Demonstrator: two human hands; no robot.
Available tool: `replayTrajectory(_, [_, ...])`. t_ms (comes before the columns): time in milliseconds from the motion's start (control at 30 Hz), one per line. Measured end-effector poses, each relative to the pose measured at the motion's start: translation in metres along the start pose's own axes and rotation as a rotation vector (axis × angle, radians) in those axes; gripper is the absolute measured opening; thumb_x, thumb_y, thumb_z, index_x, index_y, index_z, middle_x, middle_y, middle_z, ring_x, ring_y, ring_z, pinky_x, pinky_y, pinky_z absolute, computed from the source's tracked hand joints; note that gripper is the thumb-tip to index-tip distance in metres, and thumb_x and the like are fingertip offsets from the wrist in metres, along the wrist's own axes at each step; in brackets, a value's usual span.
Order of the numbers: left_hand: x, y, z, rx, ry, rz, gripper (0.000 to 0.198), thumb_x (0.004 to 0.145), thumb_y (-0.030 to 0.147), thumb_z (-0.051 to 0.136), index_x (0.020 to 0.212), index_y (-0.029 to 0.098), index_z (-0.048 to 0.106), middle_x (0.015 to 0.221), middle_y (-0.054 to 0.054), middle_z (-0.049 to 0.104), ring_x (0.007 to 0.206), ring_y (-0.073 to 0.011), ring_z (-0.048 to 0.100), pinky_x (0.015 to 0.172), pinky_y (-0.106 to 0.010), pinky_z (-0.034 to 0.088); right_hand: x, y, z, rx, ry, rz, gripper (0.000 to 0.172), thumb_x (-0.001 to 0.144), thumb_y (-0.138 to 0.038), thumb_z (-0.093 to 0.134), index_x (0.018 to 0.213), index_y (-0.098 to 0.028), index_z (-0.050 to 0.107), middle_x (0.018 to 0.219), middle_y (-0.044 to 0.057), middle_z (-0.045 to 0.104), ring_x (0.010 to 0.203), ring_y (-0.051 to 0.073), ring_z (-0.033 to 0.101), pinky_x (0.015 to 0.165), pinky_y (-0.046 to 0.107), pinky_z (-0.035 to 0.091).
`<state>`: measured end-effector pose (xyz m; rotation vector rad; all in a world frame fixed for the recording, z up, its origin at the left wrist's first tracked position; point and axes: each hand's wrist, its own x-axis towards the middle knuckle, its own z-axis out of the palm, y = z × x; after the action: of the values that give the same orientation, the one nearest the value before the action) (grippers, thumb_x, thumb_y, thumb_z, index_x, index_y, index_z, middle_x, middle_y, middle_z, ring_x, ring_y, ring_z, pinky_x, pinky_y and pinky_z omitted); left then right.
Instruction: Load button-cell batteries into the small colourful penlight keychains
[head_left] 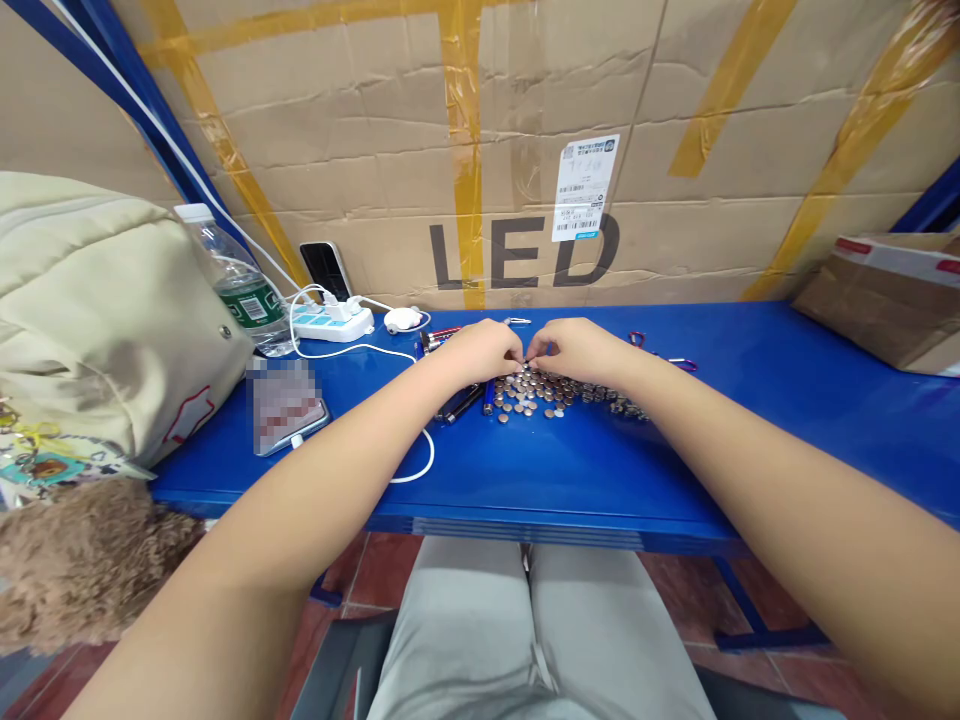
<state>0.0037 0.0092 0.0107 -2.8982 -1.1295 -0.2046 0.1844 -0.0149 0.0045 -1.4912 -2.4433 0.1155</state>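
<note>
1. The left hand (484, 350) and the right hand (581, 350) meet fingertip to fingertip above the far part of a blue table (570, 470). Both forearms reach in from the near edge.
2. Each hand is curled, with the fingers bunched tight at the tips. Something small may be pinched where they meet, but it is too tiny to make out.
3. A heap of silver discs (547, 392) lies right under the fingertips and just nearer than them. It trails out beneath the right wrist.
4. Just outside the left hand lie a few dark pens (459, 400), with one end close to the heap.
5. Beyond the left hand and further out are a white power strip (334, 320) and a small white round device (403, 320). A white cable (420, 462) loops under the left forearm.
6. Well out from the left hand stand a water bottle (240, 285) and a beige bag (90, 300).
7. Just beyond the right wrist lie purple clips (679, 362).
8. Well out past the right hand sits a cardboard box (885, 300).
</note>
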Motion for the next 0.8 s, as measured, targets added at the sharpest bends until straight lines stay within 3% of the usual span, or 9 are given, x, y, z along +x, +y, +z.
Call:
replayTrajectory(533, [0.004,0.014,-0.001,-0.081,-0.04,-0.231,0.02,0.079,0.028,0.063,0.091,0.021,0.077,0.087,-0.005,0.074,0.079,-0.0195,0.064,0.066,-0.027,0.043,0.003,-0.001,0.005,-0.05,-0.031,-0.004,0.023,0.08,-0.018,0.057,0.095,-0.022,0.074,0.093,0.002,0.074,0.086,0.017,0.065,0.071,0.025,0.045])
replayTrajectory(800, [0.005,0.012,-0.003,-0.131,-0.063,-0.228,0.019,0.079,0.032,0.066,0.089,0.021,0.077,0.09,-0.004,0.074,0.081,-0.0197,0.065,0.07,-0.028,0.045,0.005,-0.001,0.007,-0.057,-0.054,0.03,0.023,0.081,-0.021,0.056,0.095,-0.023,0.074,0.095,0.002,0.074,0.088,0.019,0.065,0.071,0.026,0.045])
